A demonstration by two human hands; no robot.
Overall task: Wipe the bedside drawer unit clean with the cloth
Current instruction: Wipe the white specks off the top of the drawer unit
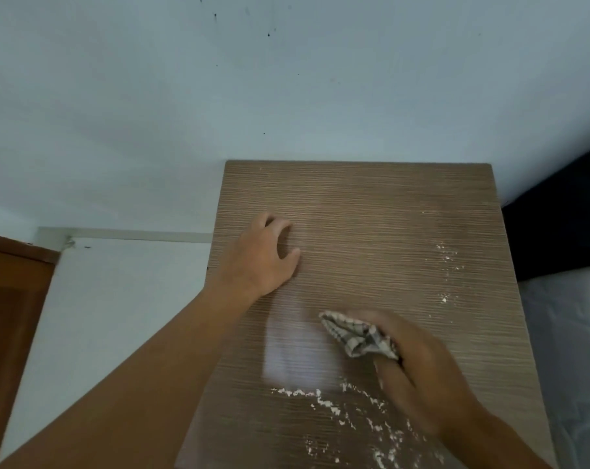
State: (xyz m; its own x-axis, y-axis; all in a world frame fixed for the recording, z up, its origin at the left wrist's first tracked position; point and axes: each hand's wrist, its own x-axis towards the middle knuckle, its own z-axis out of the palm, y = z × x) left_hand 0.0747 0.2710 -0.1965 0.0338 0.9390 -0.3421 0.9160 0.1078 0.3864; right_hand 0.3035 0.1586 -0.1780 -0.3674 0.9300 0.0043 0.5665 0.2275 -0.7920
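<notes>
The bedside drawer unit (371,211) shows its brown wood-grain top from above. White powder (324,401) lies scattered along the near edge, and more white specks (447,255) dot the right side. My right hand (418,367) is blurred and grips a crumpled grey checked cloth (358,336) pressed on the top near its middle. A pale smeared patch lies just left of the cloth. My left hand (263,255) rests on the left part of the top, fingers curled and apart, holding nothing.
A pale blue wall (287,79) stands directly behind the unit. Left of it is white floor (117,299) and a brown wooden edge (13,299). A dark headboard (564,214) and white bedding (571,333) border the right side.
</notes>
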